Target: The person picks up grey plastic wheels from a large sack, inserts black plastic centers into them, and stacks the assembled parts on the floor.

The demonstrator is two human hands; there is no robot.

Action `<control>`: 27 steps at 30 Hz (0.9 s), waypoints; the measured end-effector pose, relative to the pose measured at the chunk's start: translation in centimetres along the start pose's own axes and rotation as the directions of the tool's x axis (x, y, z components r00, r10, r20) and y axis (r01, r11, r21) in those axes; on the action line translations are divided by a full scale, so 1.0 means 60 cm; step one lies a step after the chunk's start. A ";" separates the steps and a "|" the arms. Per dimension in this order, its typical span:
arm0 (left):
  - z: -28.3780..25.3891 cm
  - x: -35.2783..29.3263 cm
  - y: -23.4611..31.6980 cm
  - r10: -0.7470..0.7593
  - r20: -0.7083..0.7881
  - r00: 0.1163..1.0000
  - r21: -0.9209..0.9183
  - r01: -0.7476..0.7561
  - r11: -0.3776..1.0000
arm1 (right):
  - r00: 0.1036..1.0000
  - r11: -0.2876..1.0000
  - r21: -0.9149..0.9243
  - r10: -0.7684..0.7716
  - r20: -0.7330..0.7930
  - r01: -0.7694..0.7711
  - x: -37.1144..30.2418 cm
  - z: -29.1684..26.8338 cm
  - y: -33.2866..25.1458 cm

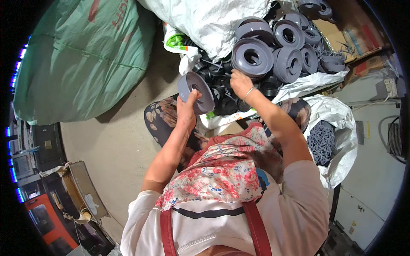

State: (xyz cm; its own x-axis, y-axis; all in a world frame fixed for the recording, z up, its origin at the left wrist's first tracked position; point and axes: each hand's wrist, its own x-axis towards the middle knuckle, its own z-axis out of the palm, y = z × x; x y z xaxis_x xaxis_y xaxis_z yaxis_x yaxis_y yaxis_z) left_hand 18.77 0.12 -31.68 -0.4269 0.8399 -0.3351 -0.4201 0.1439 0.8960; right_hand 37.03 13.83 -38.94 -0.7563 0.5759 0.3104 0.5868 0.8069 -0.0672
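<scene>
Red lettering (121,15) marks the green sack (85,81), though seemingly too slanted to read.

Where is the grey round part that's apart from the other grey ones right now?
In the head view, the grey round part is in the person's left hand, at the left edge of the black parts.

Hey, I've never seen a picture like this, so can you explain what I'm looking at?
There's no machine, just someone's bare hands. The picture comes from a head-worn camera looking down through a wide, edge-bending lens. The left hand holds a grey dish with a hole. The right hand is at the edge of another grey dish on the heap; its grip is unclear. Black parts lie beside it. A green sack stands left, and a white bag of small grey pieces right.
</scene>
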 end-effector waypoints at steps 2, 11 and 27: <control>-0.007 -0.014 -0.003 0.023 0.024 0.999 0.025 -0.024 0.999 | 0.995 0.962 0.257 0.099 -0.008 -0.094 0.011 -0.036 -0.011; 0.020 -0.055 0.003 -0.169 0.343 0.924 -0.307 0.280 0.910 | 0.965 0.626 0.764 0.263 -0.016 -0.157 -0.030 -0.157 -0.128; 0.008 -0.059 0.029 -0.179 0.509 0.842 -0.089 0.258 0.962 | 0.902 0.487 0.794 0.399 0.167 -0.363 -0.015 -0.204 -0.128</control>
State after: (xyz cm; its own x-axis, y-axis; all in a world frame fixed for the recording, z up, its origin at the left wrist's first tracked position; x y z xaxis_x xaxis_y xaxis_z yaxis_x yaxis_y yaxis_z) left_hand 19.91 -2.35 -28.80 0.1236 0.9478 -0.2939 -0.5858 0.3088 0.7493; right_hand 36.73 5.48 -27.07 -0.4962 0.8631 0.0944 0.3306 0.2883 -0.8986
